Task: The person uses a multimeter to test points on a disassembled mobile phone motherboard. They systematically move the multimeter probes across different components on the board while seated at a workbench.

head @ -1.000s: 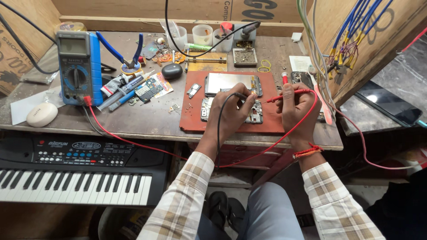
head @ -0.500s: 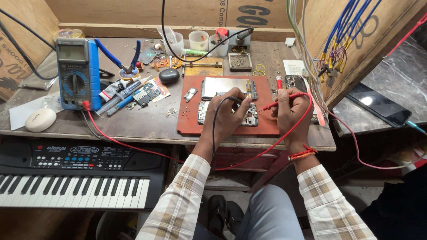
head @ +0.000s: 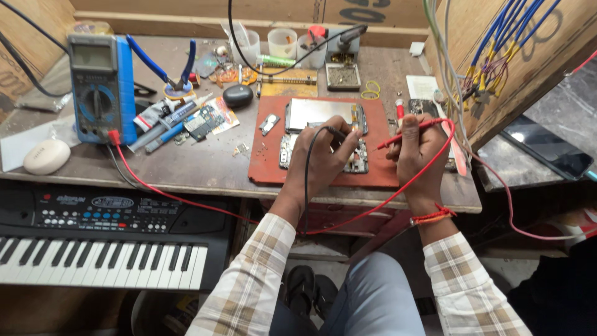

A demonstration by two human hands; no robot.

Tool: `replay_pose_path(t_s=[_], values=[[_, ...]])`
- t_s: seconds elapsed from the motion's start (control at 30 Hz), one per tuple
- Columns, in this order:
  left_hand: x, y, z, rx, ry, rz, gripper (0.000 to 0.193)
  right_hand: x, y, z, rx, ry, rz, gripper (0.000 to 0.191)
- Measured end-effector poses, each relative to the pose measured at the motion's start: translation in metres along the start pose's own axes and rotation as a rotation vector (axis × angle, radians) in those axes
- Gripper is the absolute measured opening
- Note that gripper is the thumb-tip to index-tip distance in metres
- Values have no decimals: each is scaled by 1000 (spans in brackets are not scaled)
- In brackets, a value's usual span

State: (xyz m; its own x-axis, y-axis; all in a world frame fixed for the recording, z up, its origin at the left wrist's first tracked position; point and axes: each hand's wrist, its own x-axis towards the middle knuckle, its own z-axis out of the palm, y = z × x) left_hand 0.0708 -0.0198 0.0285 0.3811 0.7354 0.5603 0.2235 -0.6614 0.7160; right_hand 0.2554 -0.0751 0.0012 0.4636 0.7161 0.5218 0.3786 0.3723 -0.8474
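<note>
Cluttered wooden workbench (head: 205,168) (red mat (head: 267,168) centred)

Beige plaid shirt sleeves (head: 249,280), grey-blue trousers (head: 373,292), red-orange thread wristband (head: 431,216).

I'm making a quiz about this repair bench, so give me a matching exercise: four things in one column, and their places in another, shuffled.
Things:
1. multimeter
2. black probe
3. red probe
4. keyboard

Places:
A. in the right hand
B. below the bench's front edge, at left
C. in the left hand
D. on the bench's left end

Pairs: 1-D, 2-C, 3-A, 4-B
</note>
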Motion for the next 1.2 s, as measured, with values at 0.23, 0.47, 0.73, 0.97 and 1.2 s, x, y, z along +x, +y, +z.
replay_pose_path(t_s=[0.23,0.47,0.73,0.97,1.2], values=[[0,3,-1,7,-9,-17,21,0,0,-1,-32,-58,4,45],[-1,0,1,9,-23,-46,20,-1,-1,-1,-33,-112,-16,43],[-2,2,0,-14,-10,-25,21,-4,-5,2,-48,-96,28,41],[-2,1,-1,12,5,-16,23,-3,-2,3,-40,-97,21,43],[-2,0,-1,-1,30,37,22,-3,-5,4,-115,-69,65,45]])
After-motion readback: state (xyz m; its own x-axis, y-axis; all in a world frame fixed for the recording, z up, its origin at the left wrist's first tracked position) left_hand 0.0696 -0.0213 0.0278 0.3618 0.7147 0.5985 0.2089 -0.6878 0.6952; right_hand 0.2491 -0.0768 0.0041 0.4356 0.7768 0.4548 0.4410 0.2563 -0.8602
